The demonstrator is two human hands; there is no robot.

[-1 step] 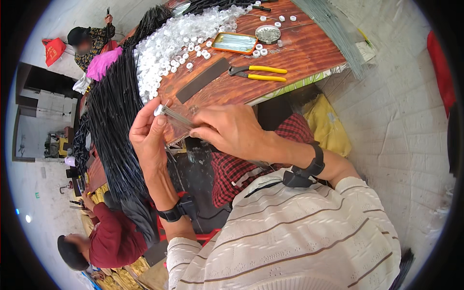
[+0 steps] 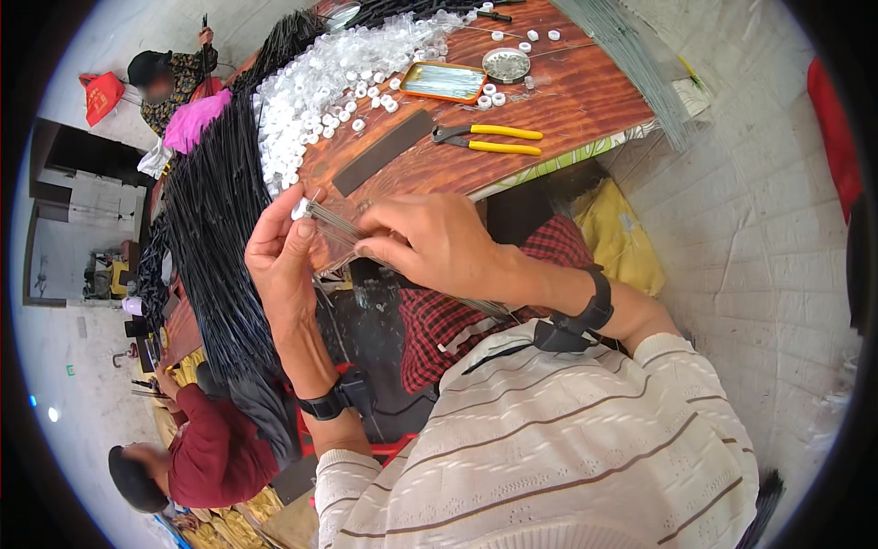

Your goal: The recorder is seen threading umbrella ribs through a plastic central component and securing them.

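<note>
Between the thumb and fingers of my left hand (image 2: 282, 261) is a small white plastic piece (image 2: 301, 209), round and cap-like. A bundle of thin grey wires (image 2: 335, 222) runs from it down to the right. My right hand (image 2: 444, 242) is closed around these wires a short way along; its fingertips are partly hidden. More of the bundle shows below that hand, above the red-and-black checked cloth (image 2: 430, 340) over my lap. Both hands are just off the table's near edge.
On the wooden table (image 2: 567, 82) lie yellow-handled pliers (image 2: 489, 137), a dark flat bar (image 2: 382, 153), a tray of thin pins (image 2: 445, 80), a round dish (image 2: 507, 63) and heaped white plastic pieces (image 2: 315, 101). Long black rods (image 2: 206, 201) hang left. Two people sit at the left.
My right hand has shifted very slightly to the left along the wires, and a little more of the bundle shows below it. My left hand stays in place.
</note>
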